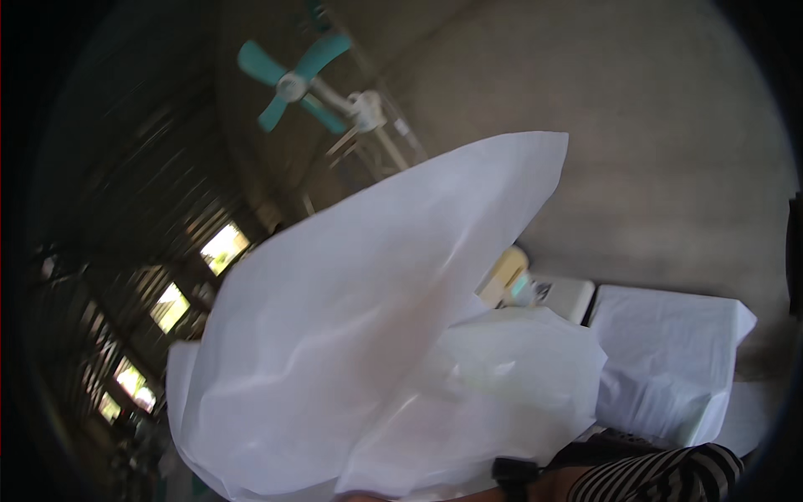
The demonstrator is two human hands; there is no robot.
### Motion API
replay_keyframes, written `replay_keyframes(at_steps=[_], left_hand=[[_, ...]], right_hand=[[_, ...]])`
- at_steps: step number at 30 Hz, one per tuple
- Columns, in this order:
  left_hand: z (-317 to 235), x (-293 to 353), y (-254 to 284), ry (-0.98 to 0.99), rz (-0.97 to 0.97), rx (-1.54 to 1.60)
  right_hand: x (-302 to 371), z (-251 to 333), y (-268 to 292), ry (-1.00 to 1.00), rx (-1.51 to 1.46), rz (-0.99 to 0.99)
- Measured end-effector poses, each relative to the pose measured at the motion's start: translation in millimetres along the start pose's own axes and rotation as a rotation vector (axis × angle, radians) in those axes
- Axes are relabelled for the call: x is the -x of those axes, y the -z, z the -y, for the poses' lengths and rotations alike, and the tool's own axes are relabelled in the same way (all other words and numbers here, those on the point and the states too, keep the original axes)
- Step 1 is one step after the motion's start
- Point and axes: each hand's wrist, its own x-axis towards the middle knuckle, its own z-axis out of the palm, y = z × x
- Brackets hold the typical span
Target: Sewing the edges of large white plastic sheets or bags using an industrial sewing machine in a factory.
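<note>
The right hand's grip is hidden past the black wristband [514, 471], so I cannot tell its state; no left hand shows. Above spreads a white plastic sheet [335, 326], which could slip or crease if loosely held. Whether it forms a bag is unclear; a white bundle [665, 360] sits rightward.

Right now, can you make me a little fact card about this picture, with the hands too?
Big thing: thin white sheet or bag, puffed up across the middle
Hands: too hidden to tell what they grip
Right arm: black wristband, striped sleeve, at the lower edge
Right side: blocky thing under a white cover
Background: fan with teal blades; bright windows at left
</note>
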Motion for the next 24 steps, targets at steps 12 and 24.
replay_keyframes(at_steps=[12, 24], left_hand=[[192, 200, 77, 0.543, 0.188, -0.224], [228, 176, 50, 0.297, 0.400, -0.260]], right_hand=[[58, 53, 9, 0.340, 0.294, 0.742], [-1, 6, 106, 1.011, 1.226, 0.706]])
